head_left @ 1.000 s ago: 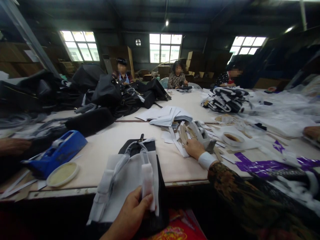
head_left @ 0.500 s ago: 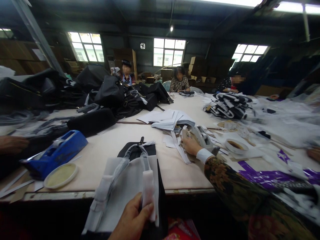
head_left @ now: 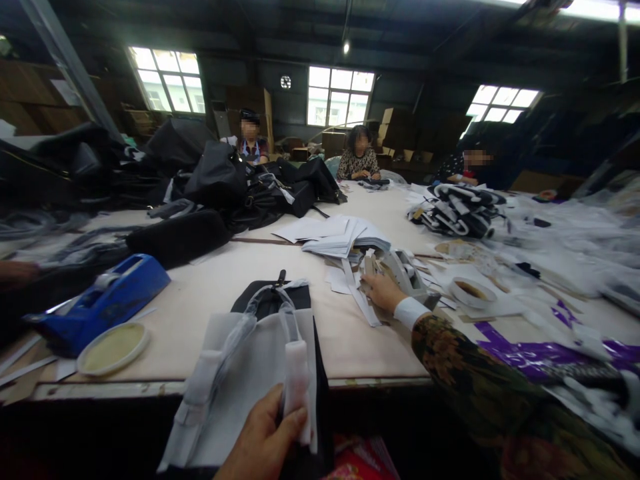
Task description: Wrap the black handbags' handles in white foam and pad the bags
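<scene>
My left hand (head_left: 270, 427) is closed around a strap wrapped in white foam (head_left: 297, 373), its thumb pressed on the wrapping. The strap belongs to a black bag (head_left: 250, 300) that leans over the table's near edge, with a white foam sheet (head_left: 250, 380) over its front. Clear film covers the upper parts of both straps. My right hand (head_left: 384, 292) reaches forward into beige and white strips (head_left: 370, 265), beside a grey tape dispenser (head_left: 407, 273). Its fingers are curled, and what the fingertips hold cannot be made out.
A blue tape dispenser (head_left: 105, 303) and a round lid (head_left: 114, 348) lie at left, near another person's hand (head_left: 17, 272). Black bags (head_left: 215, 177) are heaped behind. White sheets (head_left: 340, 235), a tape roll (head_left: 473, 292) and purple-printed plastic (head_left: 520, 350) are spread rightward. Several people sit across the table.
The view has shifted slightly, so the blue dispenser and lid appear farther left. Both my hands keep nearly the same places, the left still on the wrapped strap.
</scene>
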Action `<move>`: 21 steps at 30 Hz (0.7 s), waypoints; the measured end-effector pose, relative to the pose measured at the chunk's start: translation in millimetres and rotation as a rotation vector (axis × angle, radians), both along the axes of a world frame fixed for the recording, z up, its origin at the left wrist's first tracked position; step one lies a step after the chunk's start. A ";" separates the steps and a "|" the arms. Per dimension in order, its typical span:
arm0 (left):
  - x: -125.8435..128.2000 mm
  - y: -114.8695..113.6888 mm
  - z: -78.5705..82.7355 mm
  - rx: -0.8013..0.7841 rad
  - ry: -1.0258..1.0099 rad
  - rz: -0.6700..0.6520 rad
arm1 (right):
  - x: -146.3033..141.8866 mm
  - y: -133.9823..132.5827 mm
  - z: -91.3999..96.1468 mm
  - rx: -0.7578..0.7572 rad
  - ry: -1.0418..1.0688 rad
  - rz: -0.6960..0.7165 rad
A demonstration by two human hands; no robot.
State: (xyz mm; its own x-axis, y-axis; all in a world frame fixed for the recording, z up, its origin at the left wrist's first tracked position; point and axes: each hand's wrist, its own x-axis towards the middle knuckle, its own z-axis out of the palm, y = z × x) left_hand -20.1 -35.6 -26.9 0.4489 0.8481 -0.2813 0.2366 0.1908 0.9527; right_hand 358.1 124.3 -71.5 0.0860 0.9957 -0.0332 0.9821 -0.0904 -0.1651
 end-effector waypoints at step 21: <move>0.2 0.8 -1.6 -0.024 -0.004 0.024 | -11.7 -23.3 -19.4 0.326 0.445 -0.222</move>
State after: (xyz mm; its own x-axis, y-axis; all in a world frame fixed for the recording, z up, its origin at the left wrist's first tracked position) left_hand -19.9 -34.9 -28.6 0.4292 0.8519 -0.3001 0.2282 0.2192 0.9486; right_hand 346.4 101.0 -90.9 0.3414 0.9203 0.1909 0.7756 -0.1611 -0.6104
